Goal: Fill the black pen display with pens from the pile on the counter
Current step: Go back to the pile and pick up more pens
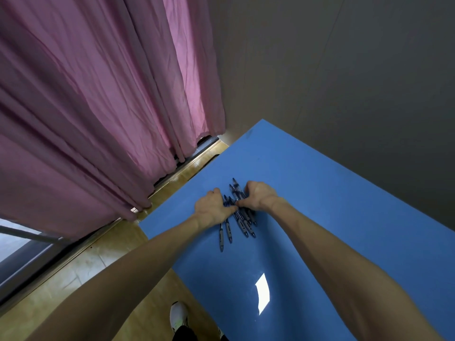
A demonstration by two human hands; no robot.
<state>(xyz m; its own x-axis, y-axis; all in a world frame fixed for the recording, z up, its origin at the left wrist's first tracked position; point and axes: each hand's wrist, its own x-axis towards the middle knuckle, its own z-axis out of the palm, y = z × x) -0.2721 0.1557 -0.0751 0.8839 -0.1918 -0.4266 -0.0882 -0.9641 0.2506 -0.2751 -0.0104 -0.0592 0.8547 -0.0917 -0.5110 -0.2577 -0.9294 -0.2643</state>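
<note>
Blue-topped bench (320, 193) carried the pile of dark-blue plastic pens (240, 217), long axes running near-to-far; left hand (213, 207) and right hand (258, 195) flanked it, each grip curled on pens.

Dim, soft daylight glows through the pink curtain (98, 94) at left; one bright glare patch lies on the near counter (320, 193); wide-angle bending stretches the edges.

Pink curtain (98, 107) hangs left over a window track, plain grey wall (344, 70) right, tan tiled floor (81, 279), glossy blue table (320, 193) catching a light reflection.
</note>
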